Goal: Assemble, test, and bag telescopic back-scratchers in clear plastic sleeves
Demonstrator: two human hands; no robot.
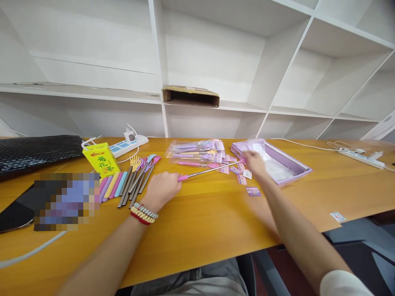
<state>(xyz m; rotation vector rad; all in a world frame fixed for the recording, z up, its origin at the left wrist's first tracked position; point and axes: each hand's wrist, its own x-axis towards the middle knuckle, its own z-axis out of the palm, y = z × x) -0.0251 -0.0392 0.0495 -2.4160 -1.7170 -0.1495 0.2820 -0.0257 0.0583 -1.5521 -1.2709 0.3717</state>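
Note:
A telescopic back scratcher (206, 172), drawn out long, stretches between my two hands above the table. My left hand (162, 189) is closed round its pink handle. At the other end, my right hand (253, 162) grips the pink head, most of which the fingers hide. Left of my left hand lie metal rods with coloured claw heads (135, 181), and beside them a row of pastel handles (114, 185). Beyond the scratcher are bagged back scratchers (194, 152). Small printed cards (253, 191) lie scattered near my right hand.
A purple box (296, 174) holding clear plastic bags stands right of my right hand. A yellow drink carton (101, 159), a power strip (128, 144) and a black bag (40, 152) are at the left. White shelves with a cardboard box (191, 96) rise behind the table.

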